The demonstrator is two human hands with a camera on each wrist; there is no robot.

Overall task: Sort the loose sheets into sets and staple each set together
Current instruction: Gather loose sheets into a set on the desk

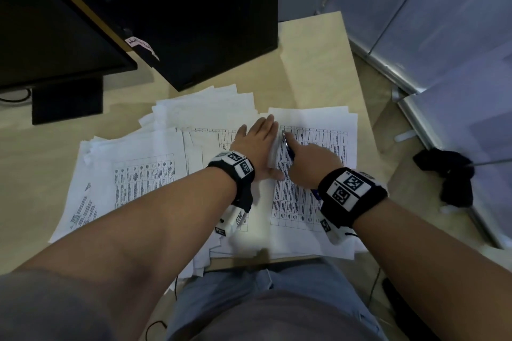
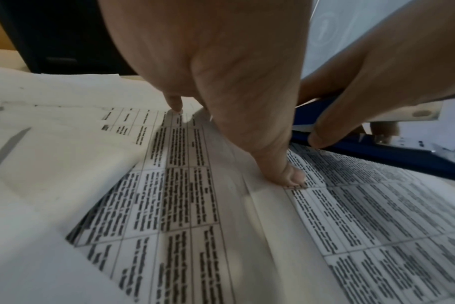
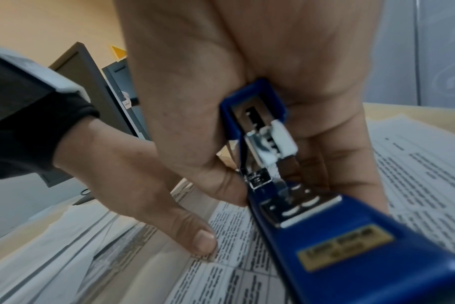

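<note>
At the far left of the surface (image 1: pixel 313 44), under a dark monitor (image 1: pixel 50 36), the loose sheets (image 1: pixel 133 169) lie fanned and overlapping, printed tables facing up, not yet sorted. Next comes the left hand (image 1: pixel 259 144), flat with its fingers (image 2: pixel 294 176) straight, pressing down the left margin of the stack of sheets (image 1: pixel 313 152) on the right side (this pile looks roughly squared up, so I take it for a gathered set). Just beside it the right hand (image 1: pixel 310 163) has its fingers curled round a blue stapler (image 3: pixel 312 236), whose nose points at the stack's top-left corner, near the left hand's fingertips. The step in hand looks like stapling this set. Whether the corner already sits inside the stapler's mouth I cannot tell; the next move calls for sliding it fully in, keeping the edges aligned, then squeezing.
</note>
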